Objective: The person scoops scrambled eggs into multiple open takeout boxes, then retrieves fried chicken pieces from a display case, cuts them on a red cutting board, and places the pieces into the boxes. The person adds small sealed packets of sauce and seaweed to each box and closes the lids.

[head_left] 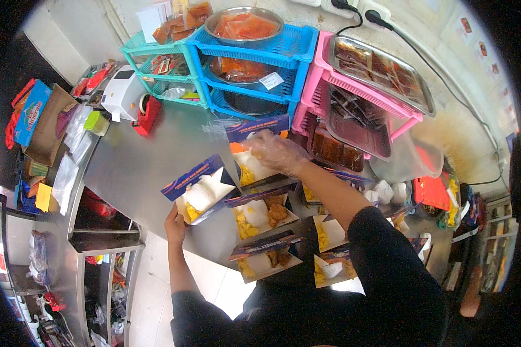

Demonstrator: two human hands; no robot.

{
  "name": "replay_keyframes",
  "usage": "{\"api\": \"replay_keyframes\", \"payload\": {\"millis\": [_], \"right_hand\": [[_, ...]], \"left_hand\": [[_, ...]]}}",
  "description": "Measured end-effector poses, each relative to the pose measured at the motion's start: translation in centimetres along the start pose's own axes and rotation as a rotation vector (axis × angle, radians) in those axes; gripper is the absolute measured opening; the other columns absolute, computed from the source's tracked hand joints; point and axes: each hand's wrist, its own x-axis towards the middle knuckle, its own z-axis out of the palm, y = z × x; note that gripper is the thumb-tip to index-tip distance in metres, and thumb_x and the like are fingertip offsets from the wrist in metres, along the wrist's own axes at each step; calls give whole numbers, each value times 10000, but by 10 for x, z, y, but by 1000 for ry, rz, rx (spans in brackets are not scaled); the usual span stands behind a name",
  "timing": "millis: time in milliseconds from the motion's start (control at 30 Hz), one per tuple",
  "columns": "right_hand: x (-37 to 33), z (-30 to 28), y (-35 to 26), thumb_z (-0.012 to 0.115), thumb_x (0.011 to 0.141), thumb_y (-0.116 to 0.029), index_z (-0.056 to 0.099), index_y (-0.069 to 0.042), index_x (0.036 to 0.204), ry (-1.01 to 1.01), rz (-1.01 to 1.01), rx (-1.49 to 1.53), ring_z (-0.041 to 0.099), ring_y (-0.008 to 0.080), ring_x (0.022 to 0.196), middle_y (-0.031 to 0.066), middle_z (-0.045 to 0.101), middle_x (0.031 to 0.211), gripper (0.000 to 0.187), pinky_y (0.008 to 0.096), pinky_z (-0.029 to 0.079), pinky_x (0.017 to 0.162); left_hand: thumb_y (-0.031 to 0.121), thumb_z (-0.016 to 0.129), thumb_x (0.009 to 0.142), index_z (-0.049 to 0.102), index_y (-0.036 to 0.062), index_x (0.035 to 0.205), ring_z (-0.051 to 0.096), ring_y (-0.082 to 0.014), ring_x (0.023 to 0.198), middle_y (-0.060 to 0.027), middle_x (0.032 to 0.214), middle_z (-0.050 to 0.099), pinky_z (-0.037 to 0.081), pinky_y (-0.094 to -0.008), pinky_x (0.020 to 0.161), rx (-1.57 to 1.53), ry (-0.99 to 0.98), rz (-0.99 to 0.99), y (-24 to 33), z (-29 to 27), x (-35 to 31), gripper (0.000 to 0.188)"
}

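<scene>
- The left hand is bare. It pinches the near left corner of the left food box, with the thumb close to the yellow food.
- The right hand wears a thin, clear glove. It is over the top food box, with its fingers bent. I cannot tell if it grips anything under there.
- The left food box is open and sits turned at an angle by the edge of the shiny metal desk. It has a dark blue flap, a white lump and yellow bits inside. I cannot see if it rests on the desk.
- The step in hand looks like work on the open boxes, one hand on each. I think the next move calls for a flat, steady left food box, so nothing tips out, and a soft touch from the right hand.
- Just below the top food box is the middle food box, with a brown fried piece in it. The bottom food box is nearest the person's body.
- More open boxes stand to the right, partly behind the right arm.
- Farther back are a blue rack with metal bowls, a pink rack with trays of brown packets, and a green rack.
- Left of the racks are a red tape holder and a white machine.
</scene>
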Motion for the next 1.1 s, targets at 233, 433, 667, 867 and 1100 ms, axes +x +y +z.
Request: {"api": "replay_keyframes", "payload": {"millis": [233,433,667,867,1100], "right_hand": [[-8,2,12,553,878,-323,553,-134,1258,-182,216,116,614,388,1022,206,618,1132,425,485,490,903],[-13,-10,14,513,897,-444,689,-34,1064,-230,552,-78,649,350,1019,190,653,1145,476,510,498,885],[-16,-5,14,584,828,-408,669,-70,954,48,167,-103,668,349,869,161,679,945,371,520,531,719],[-15,18,18,624,774,-288,646,-94,925,119,131,-34,669,355,784,162,673,837,246,507,528,651],[-97,-93,-2,590,746,-179,617,-62,926,-63,-137,-216,653,340,811,148,637,824,216,464,529,703]], "left_hand": [[15,398,888,516,16,1355,600,-198,1054,-135,1253,599,493,-285,850,-8,-48,133,3,-2,-1,482],[69,434,927,509,-11,1349,559,-218,1156,-146,1277,593,431,-301,961,-44,-125,-46,-2,-3,3,437],[138,466,938,531,-55,1299,559,-285,1142,-194,1276,580,408,-349,981,166,-112,172,-23,-9,11,415],[274,679,826,431,-88,1337,550,-300,1087,-206,1306,479,512,-378,838,-160,-255,-18,4,-1,7,673],[363,769,795,380,-103,1350,539,-304,1060,-211,1340,417,541,-384,792,-78,-212,147,78,64,-35,823]]}}
